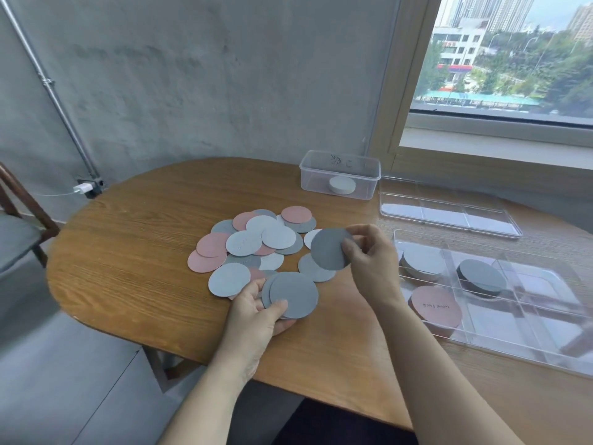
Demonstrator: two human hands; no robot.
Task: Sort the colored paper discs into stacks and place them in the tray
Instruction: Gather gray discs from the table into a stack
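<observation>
A loose pile of pink, light grey and dark grey paper discs [253, 242] lies in the middle of the wooden table. My left hand [256, 313] holds a small stack of dark grey discs [293, 295] just above the table's near edge. My right hand [369, 255] pinches a single dark grey disc [327, 253], lifted over the pile's right side. To the right sits a clear divided tray [529, 342] with a light grey stack [422, 263], a dark grey stack [483, 277] and a pink stack [436, 308] in separate compartments.
A second clear divided tray [449, 208] lies behind the first. A clear plastic box [340, 175] at the back holds a white stack of discs. A chair [22, 226] stands at the left. The window sill runs along the right.
</observation>
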